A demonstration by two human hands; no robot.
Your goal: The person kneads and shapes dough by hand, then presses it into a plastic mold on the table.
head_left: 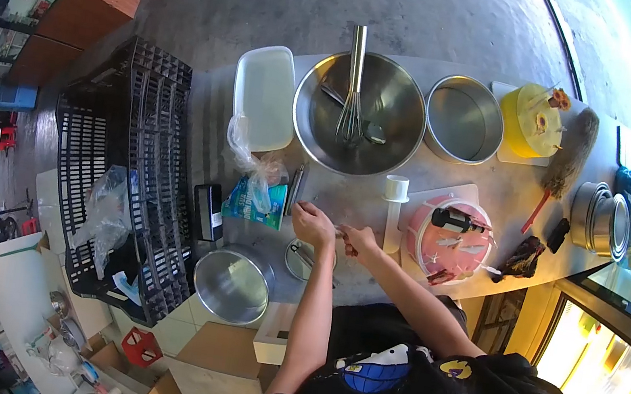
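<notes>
Left hand and right hand on near side of large steel bowl; fingers of both look pinched on small item between them, can't tell what. Bowl beyond: whisk, spoon, no mixture visible; work looks early.

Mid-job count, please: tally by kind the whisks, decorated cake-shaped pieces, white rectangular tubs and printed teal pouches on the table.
Whisk: 1
Decorated cake-shaped pieces: 2, the pink one and the yellow one
White rectangular tub: 1
Printed teal pouch: 1
Total: 5
</notes>
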